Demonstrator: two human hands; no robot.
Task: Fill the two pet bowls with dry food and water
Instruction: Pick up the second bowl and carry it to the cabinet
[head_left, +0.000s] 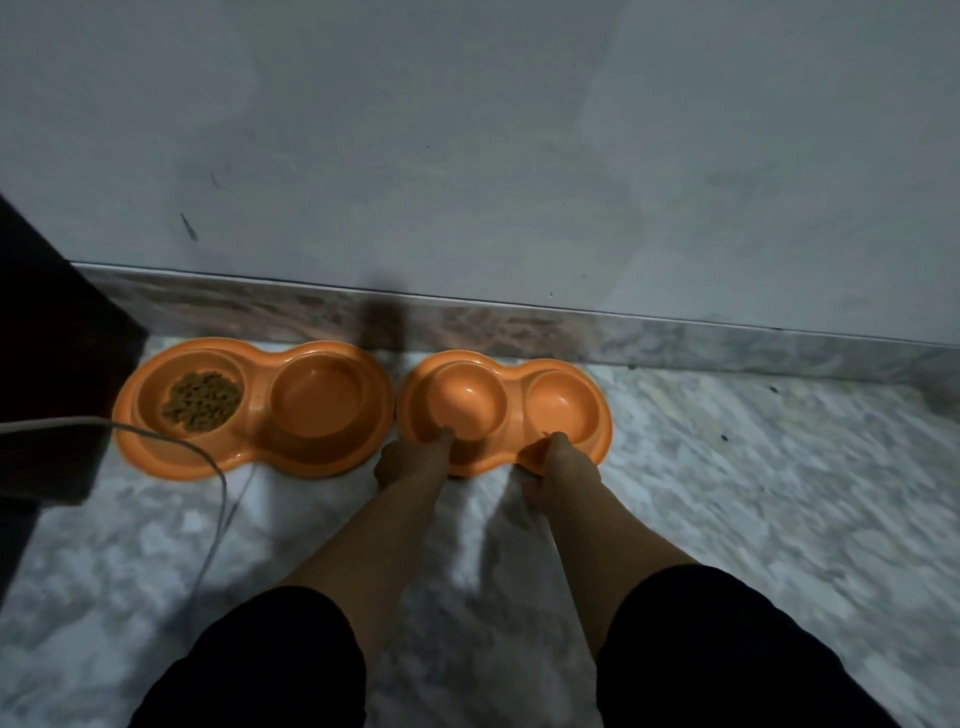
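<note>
Both hands pinch the near rim of the right double bowl (503, 410): left hand (410, 457) at 7 o'clock, right hand (553, 467) at 5 o'clock. The dish looks like light, rigid, smooth plastic; hold the rim. The kibble-filled bowl (252, 408) sits at 9 o'clock.

Kibble (202, 401) in left feeder's (156, 452) left well

Both hands on the right orange double bowl (503, 410)

Left hand (410, 460) and right hand (553, 470) gripping its near rim; dry food (203, 401) in left double bowl (253, 406).
</note>
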